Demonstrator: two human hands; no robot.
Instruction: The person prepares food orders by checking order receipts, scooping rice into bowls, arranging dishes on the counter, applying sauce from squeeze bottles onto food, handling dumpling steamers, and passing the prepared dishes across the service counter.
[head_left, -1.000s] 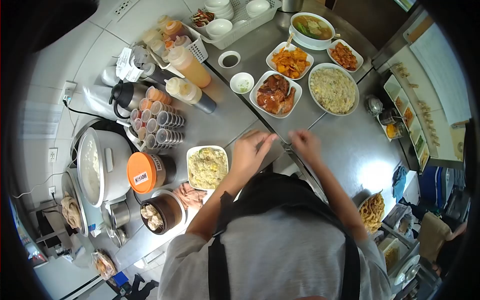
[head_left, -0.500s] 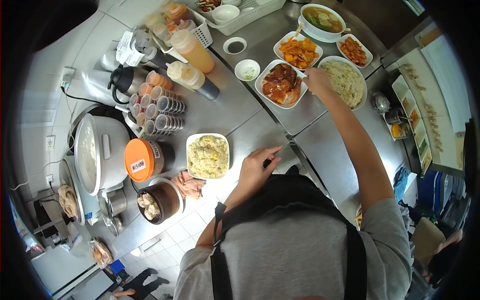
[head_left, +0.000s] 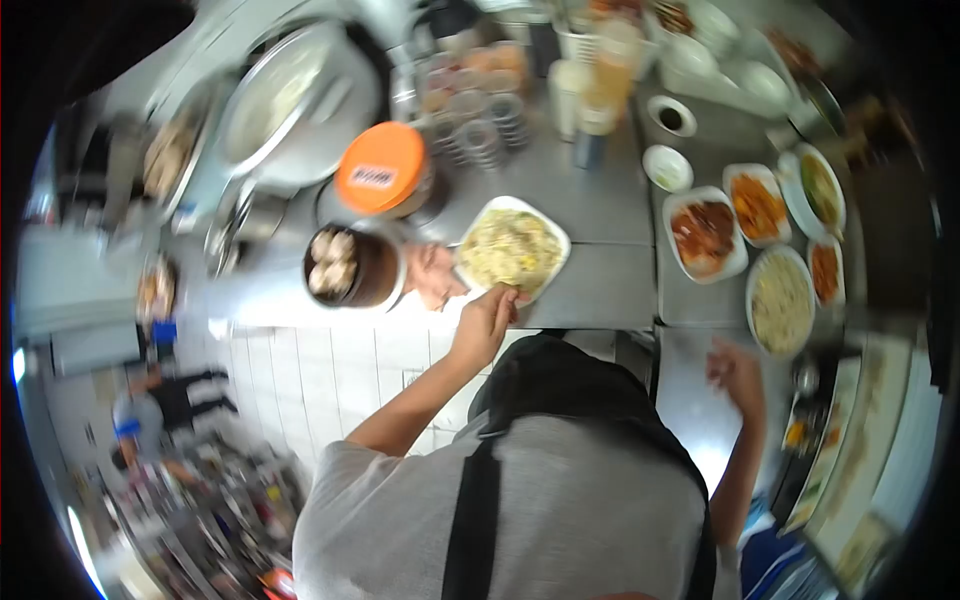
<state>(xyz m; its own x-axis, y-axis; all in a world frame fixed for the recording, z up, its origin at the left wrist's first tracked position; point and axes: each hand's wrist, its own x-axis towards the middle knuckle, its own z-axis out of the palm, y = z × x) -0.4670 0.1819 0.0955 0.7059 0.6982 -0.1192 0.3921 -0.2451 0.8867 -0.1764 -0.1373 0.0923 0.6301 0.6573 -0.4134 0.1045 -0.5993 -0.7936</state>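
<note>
My left hand [head_left: 484, 325] is closed at the near corner of a square white bowl of fried rice [head_left: 510, 248], its fingers gripping the rim. Left of the bowl lie a pinkish cloth [head_left: 432, 275] and a round steamer with dumplings [head_left: 334, 262]. Out to the right, my right hand [head_left: 735, 372] hovers over the counter, blurred, its fingers partly curled. Near it stand an oval dish of rice [head_left: 780, 302] and a bowl of glazed meat [head_left: 704, 236].
An orange-lidded tub [head_left: 380, 168], stacked lidded cups [head_left: 480, 110], a large cooker [head_left: 290, 105] and squeeze bottles [head_left: 612, 70] stand behind. Bowls of orange food [head_left: 757, 207] and soup [head_left: 820, 188] are at right. Another person [head_left: 165, 410] is at far left.
The view has swung left, shifting the scene rightward. My left hand has moved to the fried rice bowl and closed on its rim. My right hand has drawn back from the dishes.
</note>
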